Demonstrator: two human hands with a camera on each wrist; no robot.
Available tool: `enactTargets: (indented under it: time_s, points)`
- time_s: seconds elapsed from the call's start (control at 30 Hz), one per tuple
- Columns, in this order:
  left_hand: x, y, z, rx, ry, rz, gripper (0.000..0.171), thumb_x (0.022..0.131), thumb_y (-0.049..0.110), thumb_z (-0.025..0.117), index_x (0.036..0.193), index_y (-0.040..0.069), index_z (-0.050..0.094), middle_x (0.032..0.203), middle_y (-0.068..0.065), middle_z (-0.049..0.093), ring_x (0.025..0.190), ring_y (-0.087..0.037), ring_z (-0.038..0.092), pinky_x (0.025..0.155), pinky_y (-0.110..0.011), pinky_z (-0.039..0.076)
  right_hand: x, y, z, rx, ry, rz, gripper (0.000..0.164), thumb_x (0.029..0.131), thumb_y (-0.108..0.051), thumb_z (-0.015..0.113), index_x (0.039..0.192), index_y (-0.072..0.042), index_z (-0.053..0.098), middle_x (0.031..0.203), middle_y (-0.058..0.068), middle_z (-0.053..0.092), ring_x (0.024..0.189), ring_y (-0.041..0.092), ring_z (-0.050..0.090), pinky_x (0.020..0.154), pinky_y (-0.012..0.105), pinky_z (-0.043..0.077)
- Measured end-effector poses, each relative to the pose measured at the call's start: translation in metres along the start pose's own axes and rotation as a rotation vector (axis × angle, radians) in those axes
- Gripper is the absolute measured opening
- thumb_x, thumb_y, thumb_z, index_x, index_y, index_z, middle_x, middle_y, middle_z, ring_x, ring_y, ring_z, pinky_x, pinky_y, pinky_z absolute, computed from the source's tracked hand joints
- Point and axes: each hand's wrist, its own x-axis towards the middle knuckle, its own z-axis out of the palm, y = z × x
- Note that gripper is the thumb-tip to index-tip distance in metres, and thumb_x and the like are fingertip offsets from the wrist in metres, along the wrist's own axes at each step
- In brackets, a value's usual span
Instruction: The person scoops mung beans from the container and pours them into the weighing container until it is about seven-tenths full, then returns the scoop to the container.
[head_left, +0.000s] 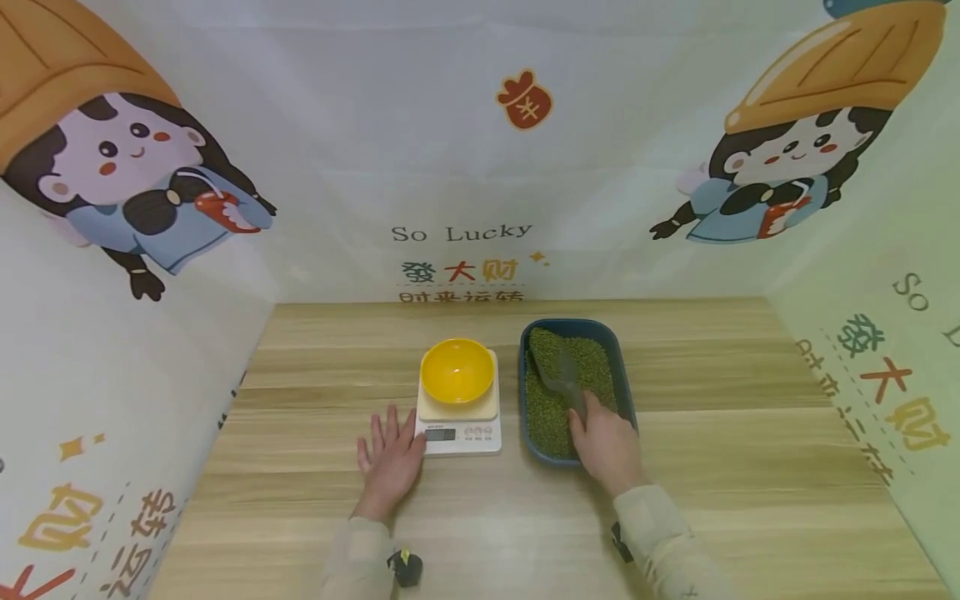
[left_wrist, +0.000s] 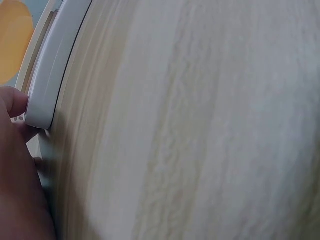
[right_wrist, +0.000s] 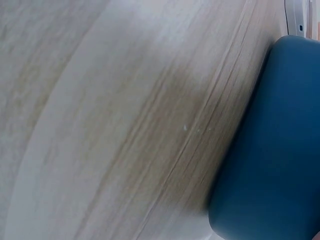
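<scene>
Right grip [head_left: 611,447] clasps scoop [head_left: 567,379] in granules [head_left: 545,421], 3 o'clock of scale [head_left: 450,447]; left grip [head_left: 393,464] spread at its 8. Scooping seemingly underway; bowl [head_left: 457,372] empty.

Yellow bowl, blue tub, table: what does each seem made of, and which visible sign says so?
Yellow bowl: probably glossy plastic, from the small highlight inside. Blue tub: likely satin-smooth plastic; even colour and rounded corners suggest moulding. Table: wood or wood-look laminate, with slight sheen; pale grain streaks show.
</scene>
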Motion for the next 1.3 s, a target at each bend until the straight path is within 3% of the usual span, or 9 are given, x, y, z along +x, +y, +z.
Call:
enactTargets:
  time_s: [0.27, 0.5, 1.3]
  points:
    - [-0.0017, 0.0002, -0.0005, -0.042, 0.019, 0.004, 0.061, 0.102, 0.038, 0.029, 0.151, 0.004, 0.017, 0.158, -0.015, -0.005, 0.139, -0.034, -0.020, 0.107, -0.061, -0.017, -0.0013, -0.0003, -0.0016, 0.009, 0.001, -0.012, 0.045, 0.095, -0.025, 0.052, 0.127, 0.007, 0.053, 0.073, 0.015, 0.066, 0.046, 0.018, 0.052, 0.039, 0.035, 0.045]
    - [0.0007, -0.0028, -0.0009, -0.034, 0.023, -0.001, 0.061, 0.101, 0.038, 0.029, 0.151, 0.004, 0.017, 0.158, -0.015, -0.004, 0.139, -0.034, -0.019, 0.107, -0.061, -0.016, 0.0001, -0.0020, -0.0005, 0.004, 0.014, -0.016, 0.046, 0.095, -0.026, 0.052, 0.127, 0.008, 0.053, 0.077, 0.019, 0.068, 0.046, 0.019, 0.053, 0.042, 0.038, 0.048]
    - [0.0019, -0.0018, 0.0004, -0.045, 0.026, -0.005, 0.061, 0.101, 0.038, 0.029, 0.151, 0.005, 0.019, 0.158, -0.014, -0.004, 0.139, -0.034, -0.019, 0.107, -0.061, -0.016, -0.0013, 0.0001, 0.0004, 0.039, 0.038, -0.014, 0.042, 0.095, -0.025, 0.052, 0.124, 0.006, 0.053, 0.059, 0.005, 0.054, 0.043, 0.015, 0.047, 0.036, 0.029, 0.040]
